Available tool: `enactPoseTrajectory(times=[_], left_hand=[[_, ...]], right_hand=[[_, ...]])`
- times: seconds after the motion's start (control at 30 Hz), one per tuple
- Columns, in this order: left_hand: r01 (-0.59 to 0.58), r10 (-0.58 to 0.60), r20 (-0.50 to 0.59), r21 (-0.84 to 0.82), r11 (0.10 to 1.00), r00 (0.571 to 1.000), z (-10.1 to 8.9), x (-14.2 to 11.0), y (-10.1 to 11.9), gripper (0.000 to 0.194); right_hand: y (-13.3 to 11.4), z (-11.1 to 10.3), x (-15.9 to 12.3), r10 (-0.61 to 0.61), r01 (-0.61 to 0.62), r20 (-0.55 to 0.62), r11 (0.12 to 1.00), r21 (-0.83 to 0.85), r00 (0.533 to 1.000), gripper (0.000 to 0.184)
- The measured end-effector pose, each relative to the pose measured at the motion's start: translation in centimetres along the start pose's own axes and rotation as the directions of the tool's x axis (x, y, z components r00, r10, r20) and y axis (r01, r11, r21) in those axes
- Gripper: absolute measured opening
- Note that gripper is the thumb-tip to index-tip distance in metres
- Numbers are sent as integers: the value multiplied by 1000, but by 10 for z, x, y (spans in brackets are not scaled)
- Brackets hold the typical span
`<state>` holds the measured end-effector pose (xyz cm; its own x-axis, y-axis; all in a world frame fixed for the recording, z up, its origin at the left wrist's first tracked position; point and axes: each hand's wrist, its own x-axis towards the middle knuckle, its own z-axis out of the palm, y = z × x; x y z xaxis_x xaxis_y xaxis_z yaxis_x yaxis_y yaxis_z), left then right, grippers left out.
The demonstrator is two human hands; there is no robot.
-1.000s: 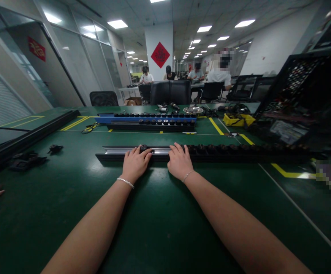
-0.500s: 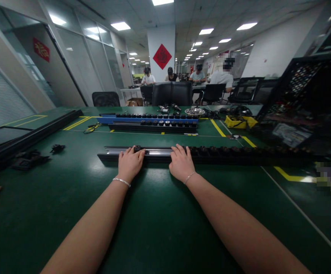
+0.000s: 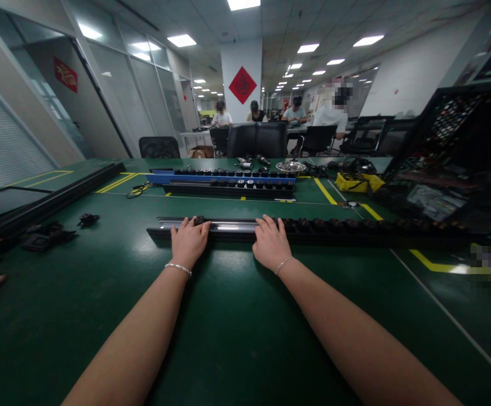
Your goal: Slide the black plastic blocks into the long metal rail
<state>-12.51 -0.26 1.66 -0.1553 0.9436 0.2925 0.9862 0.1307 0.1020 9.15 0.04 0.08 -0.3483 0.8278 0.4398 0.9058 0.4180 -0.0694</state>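
A long black rail with a bright metal channel along its top lies across the green table in front of me. My left hand is closed over a small black part that sits in the channel near the rail's left end. Farther right, my right hand grips the rail, its fingers over the top. A row of similar black parts fills the rail from beside my right hand to the right. The undersides of both hands are hidden.
Behind the rail lie a blue rail and a dark rail, both carrying several parts. Loose black parts lie at left, near another long black rail. A yellow tray, a metal bowl and a dark rack stand right.
My left hand has shifted a little to the left along the rail, and the small black part has moved with it. My right hand stays in place on the rail.
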Motion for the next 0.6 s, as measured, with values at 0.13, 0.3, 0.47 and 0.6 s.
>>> enactPoseTrajectory(times=[0.13, 0.3, 0.47, 0.6], left_hand=[[-5, 5, -10, 2, 1000, 1000, -1, 1, -3, 49], [11, -10, -21, 20, 1000, 1000, -2, 0, -6, 50], [33, -32, -37, 15, 999, 999, -3, 0, -8, 50], [68, -68, -41, -1, 998, 997, -3, 0, -10, 50]], right_hand=[[0, 0, 0, -3, 3, 7, 1000, -2, 1000, 38], [0, 0, 0, -2, 2, -6, 1000, -3, 1000, 39], [0, 1, 0, -4, 4, -11, 1000, -9, 1000, 39], [0, 1, 0, -6, 6, -10, 1000, -13, 1000, 39]])
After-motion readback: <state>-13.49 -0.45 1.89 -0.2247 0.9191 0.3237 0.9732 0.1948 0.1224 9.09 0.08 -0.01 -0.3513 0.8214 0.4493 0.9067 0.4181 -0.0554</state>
